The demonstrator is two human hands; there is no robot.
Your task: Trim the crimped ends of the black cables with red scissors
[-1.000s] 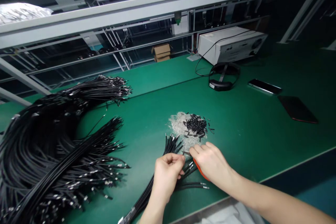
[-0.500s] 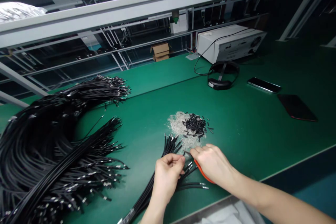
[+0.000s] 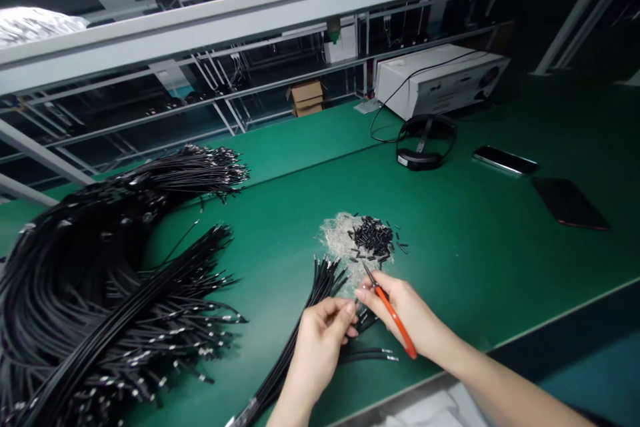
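My left hand (image 3: 320,340) is closed, thumb and forefinger pinching the end of a thin black cable. Beneath it runs a bundle of black cables (image 3: 280,363), with bare silvery tips fanning out to either side. Orange-handled scissors (image 3: 397,325) lie in my right hand (image 3: 413,310), their dark tips pointing up and away to the left. The right thumb and fingertip come close to the pinched cable end; whether they touch it I cannot tell. Just beyond the hands lies a heap of short black sleeve pieces (image 3: 373,238) on pale, tangled strands (image 3: 336,233).
Large bundles of black cables (image 3: 75,280) cover the left of the green table (image 3: 280,233). Toward the back right are a white box-shaped device (image 3: 440,83), a black headset (image 3: 425,143), a phone (image 3: 505,160) and a dark flat case (image 3: 570,203). A metal rail (image 3: 280,17) crosses above.
The scissors have swung in my right hand, their tips moving from beside the cable end to above the fingers. My left hand has shifted slightly down and to the right.
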